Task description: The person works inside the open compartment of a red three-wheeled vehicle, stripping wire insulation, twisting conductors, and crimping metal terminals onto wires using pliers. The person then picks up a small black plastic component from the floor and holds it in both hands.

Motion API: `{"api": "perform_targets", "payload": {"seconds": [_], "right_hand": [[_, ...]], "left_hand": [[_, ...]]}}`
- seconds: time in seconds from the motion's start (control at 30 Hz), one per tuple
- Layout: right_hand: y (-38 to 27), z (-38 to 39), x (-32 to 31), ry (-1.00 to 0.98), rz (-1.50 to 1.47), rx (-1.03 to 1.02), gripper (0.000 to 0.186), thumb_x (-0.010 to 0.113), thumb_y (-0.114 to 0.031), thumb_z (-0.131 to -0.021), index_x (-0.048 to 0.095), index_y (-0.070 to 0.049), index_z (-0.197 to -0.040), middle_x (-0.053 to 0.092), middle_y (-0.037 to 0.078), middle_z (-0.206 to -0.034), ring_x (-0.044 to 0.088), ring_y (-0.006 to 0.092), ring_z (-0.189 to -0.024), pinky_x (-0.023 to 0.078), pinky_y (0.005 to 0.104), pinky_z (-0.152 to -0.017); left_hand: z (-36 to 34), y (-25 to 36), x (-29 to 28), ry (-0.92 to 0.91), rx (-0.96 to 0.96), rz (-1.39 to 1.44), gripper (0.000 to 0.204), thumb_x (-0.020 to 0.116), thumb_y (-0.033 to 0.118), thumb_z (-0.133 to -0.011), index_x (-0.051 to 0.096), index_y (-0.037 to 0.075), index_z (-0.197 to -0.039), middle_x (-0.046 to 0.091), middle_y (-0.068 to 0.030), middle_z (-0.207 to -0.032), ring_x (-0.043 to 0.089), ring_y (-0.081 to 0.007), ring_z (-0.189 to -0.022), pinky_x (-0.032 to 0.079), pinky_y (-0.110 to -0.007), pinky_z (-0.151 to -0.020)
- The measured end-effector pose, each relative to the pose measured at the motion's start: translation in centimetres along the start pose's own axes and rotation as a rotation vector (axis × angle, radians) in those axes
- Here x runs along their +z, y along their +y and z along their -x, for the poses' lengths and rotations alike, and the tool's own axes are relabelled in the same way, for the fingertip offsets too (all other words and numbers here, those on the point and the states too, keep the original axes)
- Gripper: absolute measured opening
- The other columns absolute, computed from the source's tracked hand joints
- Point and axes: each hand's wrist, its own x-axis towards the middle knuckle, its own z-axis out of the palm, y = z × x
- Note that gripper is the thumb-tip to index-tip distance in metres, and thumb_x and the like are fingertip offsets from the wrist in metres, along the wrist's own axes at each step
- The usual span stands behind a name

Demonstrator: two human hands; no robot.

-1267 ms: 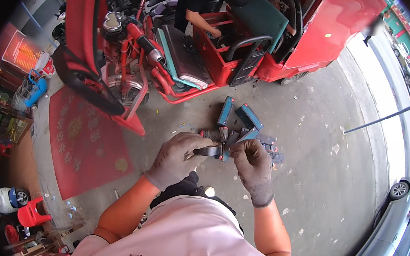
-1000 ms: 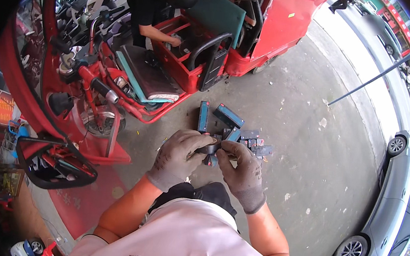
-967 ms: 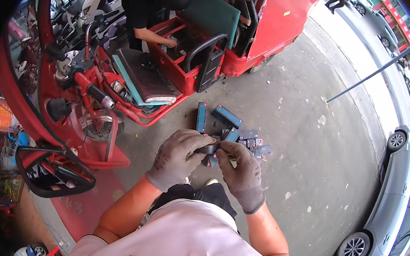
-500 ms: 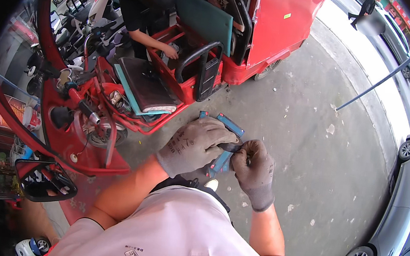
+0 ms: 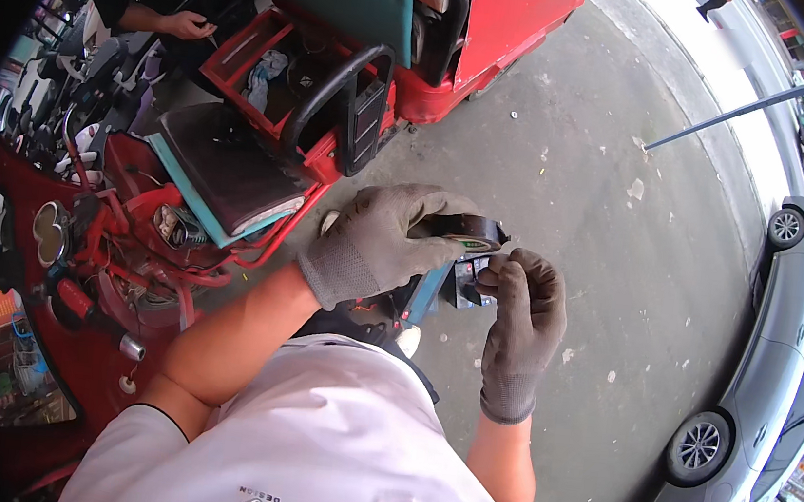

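Observation:
My left hand (image 5: 388,240), in a grey work glove, is closed around a roll of black tape (image 5: 471,229), its round side turned up. Just to the right, my gloved right hand (image 5: 525,313) has its fingers curled in toward the thumb, close to the roll's edge. Whatever those fingertips pinch, if anything, is too small to make out. Below both hands lie blue battery-like blocks (image 5: 429,291), partly hidden by the gloves.
A red three-wheeler (image 5: 323,159) with an open seat box stands ahead on the left, its dark seat pad (image 5: 224,169) beside the box. Another person's hand (image 5: 187,26) is near the box. A grey car (image 5: 757,416) is parked at right. A blue pole (image 5: 730,116) slants over the pavement.
My hands have moved slightly apart, and the tape roll shows more plainly. The view has shifted, and the other person's hand has come out of the seat box.

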Motion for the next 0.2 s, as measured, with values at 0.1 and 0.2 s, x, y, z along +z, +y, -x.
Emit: {"api": "perform_targets", "payload": {"seconds": [0.1,0.2], "right_hand": [[0.9,-3.6,6.7,0.14,0.115,-0.018,0.026,0.066,-0.005,-0.103,0.063,0.005,-0.127,0.073,0.009,-0.105,0.069,0.012,-0.093,0.057,0.0281,-0.086],[0.2,-7.5,11.0,-0.06,0.351,0.178,0.034,0.065,-0.007,-0.105,0.06,0.006,-0.135,0.073,0.012,-0.114,0.069,0.0139,-0.098,0.058,0.0283,-0.087]], "left_hand": [[-2.2,-2.6,-6.3,-0.01,0.124,-0.236,0.033,0.074,0.002,-0.092,0.072,0.001,-0.124,0.075,-0.0065,-0.112,0.07,-0.0096,-0.095,0.058,-0.028,-0.084],[-4.7,-5.3,-12.4,-0.037,0.287,-0.383,0.032,0.073,0.007,-0.094,0.072,0.007,-0.126,0.076,-0.0112,-0.122,0.075,-0.0258,-0.108,0.057,-0.036,-0.098]]}}
